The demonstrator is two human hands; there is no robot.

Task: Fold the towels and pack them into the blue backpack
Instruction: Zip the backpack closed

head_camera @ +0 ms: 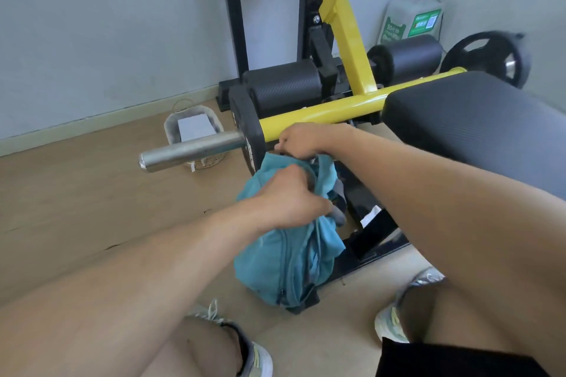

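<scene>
Left hand (288,196) fingers are curled tight into the mouth of the blue backpack (284,257); right hand (301,139) fingers pinch its top edge. The backpack stands on the wooden floor (92,208), against the machine's black base (367,223). A yellow bar (321,115) and steel sleeve (193,150) crowd just above; a basket (196,131) sits by the wall.

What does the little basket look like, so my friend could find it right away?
Find the big yellow and black gym machine. A silver bar pokes out of its left side, and the basket sits on the wooden floor just behind it, near the wall. It is the only woven thing, pale with a thin looped handle.
</scene>
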